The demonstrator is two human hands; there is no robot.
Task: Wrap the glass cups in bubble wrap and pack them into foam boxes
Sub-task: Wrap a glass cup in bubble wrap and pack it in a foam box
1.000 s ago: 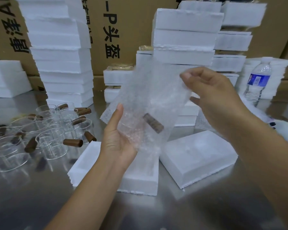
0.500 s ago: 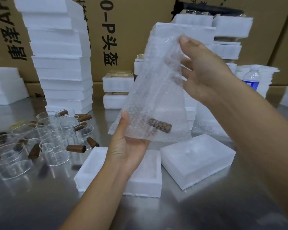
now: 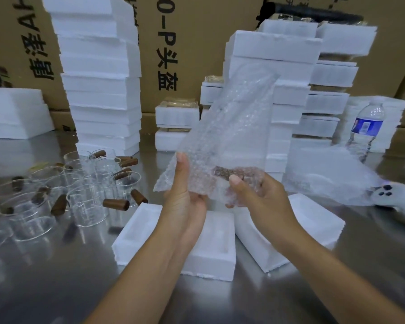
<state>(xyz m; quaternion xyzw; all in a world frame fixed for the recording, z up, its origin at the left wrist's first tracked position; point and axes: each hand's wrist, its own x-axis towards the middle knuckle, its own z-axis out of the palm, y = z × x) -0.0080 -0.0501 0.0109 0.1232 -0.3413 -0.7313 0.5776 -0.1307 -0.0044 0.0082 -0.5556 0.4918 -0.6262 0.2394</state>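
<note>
Surface: table (image 3: 56,288), brushed metal, grey, reflective.
Room: wall of brown cardboard cartons (image 3: 197,43) with black printed characters, directly behind the table.
Foam stacks (image 3: 98,78): white, blocky, rough-edged slabs in tall columns at the back left and back centre, with lower piles to either side.
Glass cups (image 3: 87,202): clear, cylindrical, with brown wooden peg handles, clustered at the left of the table, upright.
Foam box (image 3: 211,253): white, rectangular, with a moulded recess, lying open below the hands.
Second foam piece (image 3: 313,220): same material, just beside the foam box on its right.
Bubble wrap (image 3: 232,127): clear, pimpled sheet, held above the foam box, with its free end standing up tall.
Wrapped cup (image 3: 225,172): inside the lower end of the sheet; only its brown handle shows through.
Left hand (image 3: 185,197): cradles the bundle from below, thumb straight up along the sheet.
Right hand (image 3: 260,195): fingers curled round the bundle, thumb pressing on top.
Loose wrap (image 3: 332,174): crumpled sheets at the right.
Water bottle (image 3: 366,129): clear plastic, blue label, upright.
White controller (image 3: 388,197): dark buttons, at the right edge.
</note>
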